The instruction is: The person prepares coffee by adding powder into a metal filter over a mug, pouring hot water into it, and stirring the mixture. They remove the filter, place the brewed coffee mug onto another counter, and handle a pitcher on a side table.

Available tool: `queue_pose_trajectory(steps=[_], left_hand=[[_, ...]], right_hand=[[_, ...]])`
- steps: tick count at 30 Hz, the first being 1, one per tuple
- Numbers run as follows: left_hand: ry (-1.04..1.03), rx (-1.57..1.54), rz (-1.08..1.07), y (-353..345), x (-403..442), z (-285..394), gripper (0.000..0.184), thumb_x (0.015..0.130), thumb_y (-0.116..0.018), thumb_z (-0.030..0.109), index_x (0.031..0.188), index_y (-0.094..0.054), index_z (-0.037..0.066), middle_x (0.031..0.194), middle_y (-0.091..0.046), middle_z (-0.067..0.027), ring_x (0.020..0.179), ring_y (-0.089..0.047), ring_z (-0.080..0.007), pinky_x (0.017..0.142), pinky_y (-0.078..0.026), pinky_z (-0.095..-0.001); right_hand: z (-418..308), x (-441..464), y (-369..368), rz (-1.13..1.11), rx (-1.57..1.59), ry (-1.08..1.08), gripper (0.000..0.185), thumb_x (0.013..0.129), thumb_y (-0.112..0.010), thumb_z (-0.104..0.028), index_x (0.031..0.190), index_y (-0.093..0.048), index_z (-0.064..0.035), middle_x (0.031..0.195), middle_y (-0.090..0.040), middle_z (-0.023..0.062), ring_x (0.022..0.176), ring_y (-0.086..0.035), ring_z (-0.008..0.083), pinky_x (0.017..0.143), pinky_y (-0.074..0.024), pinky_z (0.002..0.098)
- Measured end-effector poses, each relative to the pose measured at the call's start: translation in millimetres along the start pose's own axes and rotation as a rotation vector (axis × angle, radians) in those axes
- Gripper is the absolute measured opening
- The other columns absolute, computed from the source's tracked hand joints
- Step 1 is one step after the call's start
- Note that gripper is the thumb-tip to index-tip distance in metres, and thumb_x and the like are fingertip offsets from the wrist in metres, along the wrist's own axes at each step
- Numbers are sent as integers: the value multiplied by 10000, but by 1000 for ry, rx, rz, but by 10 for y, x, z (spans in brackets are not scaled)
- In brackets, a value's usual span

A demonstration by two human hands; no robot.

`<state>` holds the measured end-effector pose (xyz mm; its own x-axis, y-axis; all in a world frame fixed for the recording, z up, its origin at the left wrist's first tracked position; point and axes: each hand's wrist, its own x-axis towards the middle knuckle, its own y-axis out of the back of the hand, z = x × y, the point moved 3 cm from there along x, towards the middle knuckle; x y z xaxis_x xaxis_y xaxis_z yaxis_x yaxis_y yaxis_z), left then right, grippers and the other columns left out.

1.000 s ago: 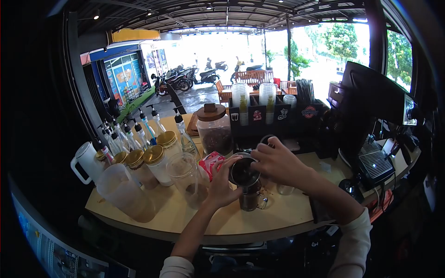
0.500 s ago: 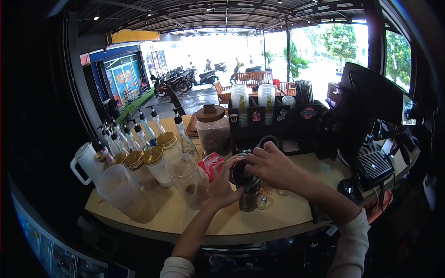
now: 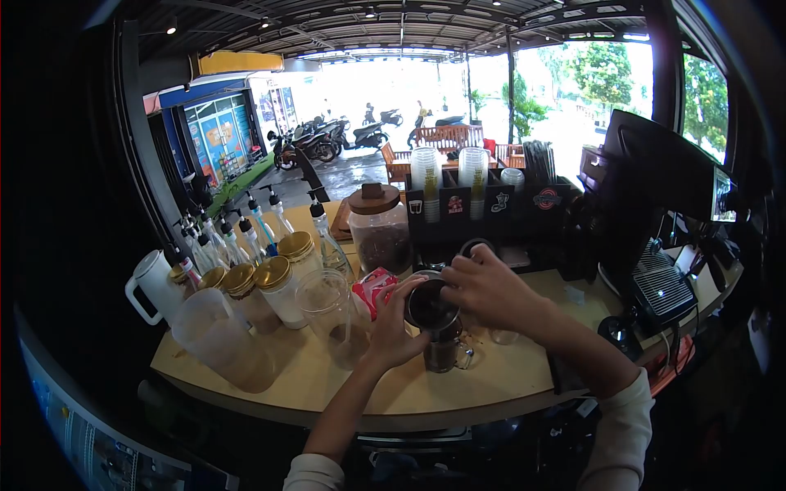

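Observation:
A round coffee drip filter (image 3: 432, 306), dark inside with a paler rim, sits over a glass mug (image 3: 442, 352) near the front of the counter. My left hand (image 3: 396, 323) curls around the filter's left side, thumb low and fingers up at the rim. At the right rim is my right hand (image 3: 483, 286), its fingers bent together; whatever they pinch, if anything, is hidden. A red and white packet (image 3: 377, 288) lies just behind my left hand. To the left stands a clear plastic pitcher (image 3: 321, 299).
Gold-lidded jars (image 3: 273, 275), pump bottles (image 3: 323, 233), a frosted pitcher (image 3: 205, 331) and a white jug (image 3: 151, 282) crowd the counter's left. Behind my hands are a wooden-lidded jar (image 3: 381, 237) and a black cup holder (image 3: 458, 204). A dark monitor (image 3: 655, 172) stands at right.
My right hand has drawn slightly right, off the filter's opening, so more of the dark inside shows. My left hand stays around the filter.

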<state>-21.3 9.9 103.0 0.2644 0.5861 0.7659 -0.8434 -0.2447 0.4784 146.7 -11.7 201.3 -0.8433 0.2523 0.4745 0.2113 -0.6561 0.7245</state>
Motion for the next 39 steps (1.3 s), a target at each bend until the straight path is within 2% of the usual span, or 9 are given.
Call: queue_pose_trajectory(steps=[7, 10, 20, 22, 25, 31, 34, 38, 39], left_hand=[[-13, -16, -5, -20, 1, 8, 841, 565, -729, 81, 1331, -382, 91, 1342, -493, -78, 1273, -439, -249, 1097, -197, -418], [3, -29, 13, 5, 1, -9, 833, 569, -729, 81, 1327, -384, 91, 1343, -493, -79, 1281, -439, -239, 1098, -194, -423], [12, -36, -3, 16, -12, 7, 826, 579, -730, 85, 1328, -381, 92, 1342, -501, -82, 1267, -458, -245, 1096, -195, -419], [7, -31, -5, 0, -13, -10, 823, 580, -733, 86, 1325, -384, 93, 1341, -502, -82, 1265, -460, -246, 1095, -197, -418], [4, -33, 0, 3, 2, -20, 816, 583, -737, 89, 1321, -388, 94, 1337, -505, -84, 1262, -464, -248, 1093, -200, -418], [-8, -54, 18, -19, 26, -20, 819, 578, -732, 82, 1323, -390, 93, 1335, -508, -80, 1262, -457, -250, 1096, -202, -418], [17, -77, 26, -40, -6, -73, 824, 575, -735, 83, 1325, -394, 95, 1339, -506, -81, 1261, -444, -264, 1098, -204, -413], [60, -121, 16, -30, 3, -101, 829, 594, -742, 88, 1344, -390, 95, 1321, -504, -88, 1253, -429, -287, 1095, -229, -407], [63, -122, 15, -44, -7, -107, 829, 594, -742, 88, 1344, -390, 95, 1321, -504, -88, 1253, -429, -287, 1095, -229, -407]], right_hand=[[-131, 9, -64, -27, -22, 65, 146, 689, -654, -185, 820, -617, -132, 923, -561, -10, 934, -532, 139, 806, -380, 333], [6, -11, -41, 61, -28, -8, 134, 693, -648, -183, 815, -611, -139, 915, -558, -19, 942, -530, 135, 804, -382, 333], [-13, 1, -64, -8, 40, -17, 95, 717, -635, -153, 808, -617, -133, 924, -561, -3, 953, -532, 144, 814, -383, 349], [-114, 0, -93, -12, 6, 95, 103, 715, -633, -156, 814, -620, -131, 910, -558, -2, 950, -530, 147, 815, -383, 349], [33, 10, -60, -19, 23, -8, 106, 717, -633, -157, 820, -624, -131, 914, -562, 0, 948, -530, 150, 826, -381, 350], [-68, 23, -70, -22, -22, 76, 123, 709, -645, -177, 820, -623, -128, 916, -565, 1, 944, -532, 149, 839, -382, 353], [48, 13, -72, 21, 22, -9, 135, 701, -653, -178, 822, -623, -126, 912, -565, -1, 940, -533, 147, 835, -383, 348], [-47, 8, -63, -19, 9, 75, 144, 696, -661, -178, 824, -622, -125, 894, -564, -6, 923, -539, 152, 820, -387, 347], [19, 7, -33, -11, 51, 2, 139, 705, -666, -170, 827, -622, -119, 883, -563, -4, 909, -544, 157, 811, -388, 348]])
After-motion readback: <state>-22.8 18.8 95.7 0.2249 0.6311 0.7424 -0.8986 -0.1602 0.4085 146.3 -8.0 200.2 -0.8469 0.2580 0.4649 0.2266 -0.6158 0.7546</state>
